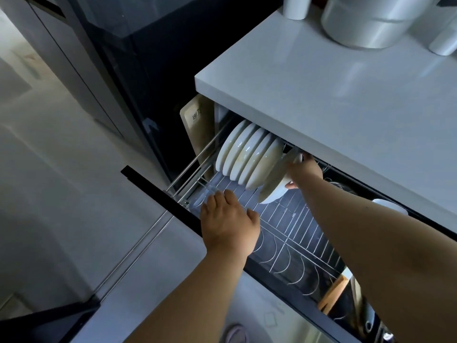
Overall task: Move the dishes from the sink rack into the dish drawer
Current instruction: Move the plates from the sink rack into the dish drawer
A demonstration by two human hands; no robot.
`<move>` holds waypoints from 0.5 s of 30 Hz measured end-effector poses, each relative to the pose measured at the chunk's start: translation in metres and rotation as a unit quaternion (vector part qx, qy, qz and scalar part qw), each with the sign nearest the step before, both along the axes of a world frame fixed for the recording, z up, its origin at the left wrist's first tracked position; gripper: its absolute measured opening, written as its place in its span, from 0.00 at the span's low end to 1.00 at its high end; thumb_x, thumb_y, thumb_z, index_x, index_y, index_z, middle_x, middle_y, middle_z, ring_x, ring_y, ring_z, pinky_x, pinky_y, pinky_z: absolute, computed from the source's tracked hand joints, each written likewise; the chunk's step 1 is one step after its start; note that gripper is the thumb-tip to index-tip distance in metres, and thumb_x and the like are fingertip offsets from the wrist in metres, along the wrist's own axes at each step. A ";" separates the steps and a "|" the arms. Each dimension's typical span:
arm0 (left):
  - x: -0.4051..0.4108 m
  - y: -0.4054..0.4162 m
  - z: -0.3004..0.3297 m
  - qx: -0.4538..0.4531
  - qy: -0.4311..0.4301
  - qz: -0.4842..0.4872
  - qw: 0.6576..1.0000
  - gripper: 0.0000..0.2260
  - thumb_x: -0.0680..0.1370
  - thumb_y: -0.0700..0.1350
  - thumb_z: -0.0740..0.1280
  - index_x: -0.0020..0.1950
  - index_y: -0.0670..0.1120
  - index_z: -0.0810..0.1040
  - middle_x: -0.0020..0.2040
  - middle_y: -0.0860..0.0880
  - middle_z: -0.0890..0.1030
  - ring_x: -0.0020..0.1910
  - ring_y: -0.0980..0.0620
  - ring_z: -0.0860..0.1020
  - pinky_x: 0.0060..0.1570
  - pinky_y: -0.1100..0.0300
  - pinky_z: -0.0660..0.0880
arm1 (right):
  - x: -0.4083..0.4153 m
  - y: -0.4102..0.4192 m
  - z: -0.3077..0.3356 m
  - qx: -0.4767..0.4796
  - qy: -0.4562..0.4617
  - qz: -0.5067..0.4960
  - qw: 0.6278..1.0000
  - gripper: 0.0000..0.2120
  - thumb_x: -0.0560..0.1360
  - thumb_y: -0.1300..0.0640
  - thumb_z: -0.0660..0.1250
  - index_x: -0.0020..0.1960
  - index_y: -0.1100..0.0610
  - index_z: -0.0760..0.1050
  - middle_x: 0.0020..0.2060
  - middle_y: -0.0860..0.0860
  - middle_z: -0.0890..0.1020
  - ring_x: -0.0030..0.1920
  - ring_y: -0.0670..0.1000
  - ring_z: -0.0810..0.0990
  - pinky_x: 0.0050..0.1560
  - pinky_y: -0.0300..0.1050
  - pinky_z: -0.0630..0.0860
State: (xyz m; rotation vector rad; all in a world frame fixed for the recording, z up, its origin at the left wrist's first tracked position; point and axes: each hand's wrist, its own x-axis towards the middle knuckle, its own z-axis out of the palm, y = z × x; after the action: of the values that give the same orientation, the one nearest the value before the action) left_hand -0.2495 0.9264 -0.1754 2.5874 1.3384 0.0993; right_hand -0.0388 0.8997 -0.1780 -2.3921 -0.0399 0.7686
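Head view: my right hand [303,169] grips rim of plate [274,181], tilting it into drawer [158,188] rack beside five standing plates [247,157]. My left hand [227,221] rests on drawer's front rail, fingers relaxed, holding nothing. Plate likely ceramic: stiff, glossy, slippery, chips easily. Best held thumb over rim, fingers behind.

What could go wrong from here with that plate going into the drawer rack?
1. The right hand holds the tilted plate right beside the row of standing plates; it could knock them.
2. The plate sits close under the countertop edge, so lifting it may strike the edge.
3. The left hand rests on the wire rack front; if the drawer slides, the slot shifts.
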 end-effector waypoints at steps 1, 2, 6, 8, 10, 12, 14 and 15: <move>0.000 0.000 0.000 0.002 -0.002 -0.001 1.000 0.25 0.68 0.55 0.61 0.54 0.37 0.78 0.50 0.40 0.81 0.51 0.41 0.78 0.54 0.48 0.74 | 0.001 0.002 0.001 0.001 0.008 -0.003 1.000 0.27 0.78 0.46 0.59 0.74 0.53 0.61 0.30 0.46 0.75 0.34 0.52 0.84 0.50 0.48 0.81; 0.000 0.000 -0.001 0.004 -0.004 0.000 1.000 0.24 0.67 0.54 0.62 0.52 0.37 0.79 0.48 0.40 0.82 0.49 0.41 0.79 0.52 0.48 0.75 | 0.002 0.005 0.000 0.007 0.012 -0.005 1.000 0.27 0.78 0.48 0.60 0.74 0.54 0.60 0.29 0.46 0.74 0.35 0.53 0.85 0.51 0.49 0.81; -0.001 -0.001 -0.001 0.016 -0.006 0.001 1.000 0.23 0.66 0.54 0.63 0.50 0.38 0.79 0.45 0.41 0.82 0.45 0.41 0.79 0.48 0.49 0.76 | 0.005 0.013 -0.010 0.020 0.014 -0.008 1.000 0.29 0.77 0.53 0.61 0.75 0.55 0.56 0.31 0.50 0.78 0.37 0.54 0.86 0.53 0.52 0.80; -0.001 -0.001 -0.002 0.014 -0.003 -0.001 1.000 0.24 0.66 0.55 0.64 0.51 0.37 0.79 0.44 0.41 0.82 0.45 0.41 0.79 0.48 0.50 0.76 | 0.007 0.017 -0.016 0.022 0.018 -0.007 1.000 0.31 0.77 0.53 0.60 0.76 0.54 0.53 0.37 0.51 0.83 0.33 0.51 0.85 0.52 0.51 0.81; 0.000 -0.001 -0.003 0.011 0.002 -0.002 1.000 0.24 0.66 0.55 0.64 0.51 0.37 0.79 0.44 0.41 0.82 0.45 0.41 0.79 0.48 0.50 0.76 | 0.008 0.021 -0.020 0.015 0.016 0.013 1.000 0.32 0.78 0.53 0.59 0.78 0.53 0.49 0.55 0.51 0.83 0.37 0.54 0.86 0.54 0.52 0.79; -0.001 -0.001 -0.004 0.010 0.006 -0.004 1.000 0.24 0.66 0.55 0.64 0.51 0.37 0.79 0.44 0.41 0.82 0.45 0.41 0.79 0.48 0.50 0.76 | 0.009 0.023 -0.021 0.021 0.020 0.014 0.999 0.32 0.79 0.53 0.58 0.79 0.52 0.47 0.66 0.50 0.77 0.46 0.58 0.86 0.57 0.51 0.78; -0.001 -0.001 -0.004 0.010 0.009 -0.003 1.000 0.24 0.66 0.55 0.64 0.51 0.38 0.79 0.44 0.41 0.82 0.45 0.41 0.79 0.48 0.50 0.76 | 0.008 0.023 -0.021 0.040 0.021 0.019 0.999 0.31 0.80 0.57 0.60 0.78 0.54 0.50 0.69 0.54 0.73 0.52 0.57 0.84 0.54 0.48 0.79; -0.001 -0.001 -0.005 0.010 0.010 -0.003 1.000 0.24 0.66 0.55 0.64 0.51 0.38 0.79 0.43 0.41 0.82 0.44 0.41 0.79 0.48 0.50 0.76 | 0.009 0.024 -0.023 0.056 0.021 0.022 0.998 0.29 0.79 0.58 0.60 0.77 0.55 0.53 0.69 0.58 0.72 0.55 0.57 0.82 0.51 0.49 0.80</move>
State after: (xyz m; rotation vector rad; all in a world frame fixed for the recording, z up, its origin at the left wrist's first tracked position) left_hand -0.2503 0.9255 -0.1800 2.6158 1.3441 0.0864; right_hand -0.0293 0.9233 -0.2008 -2.2753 -0.1153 0.8145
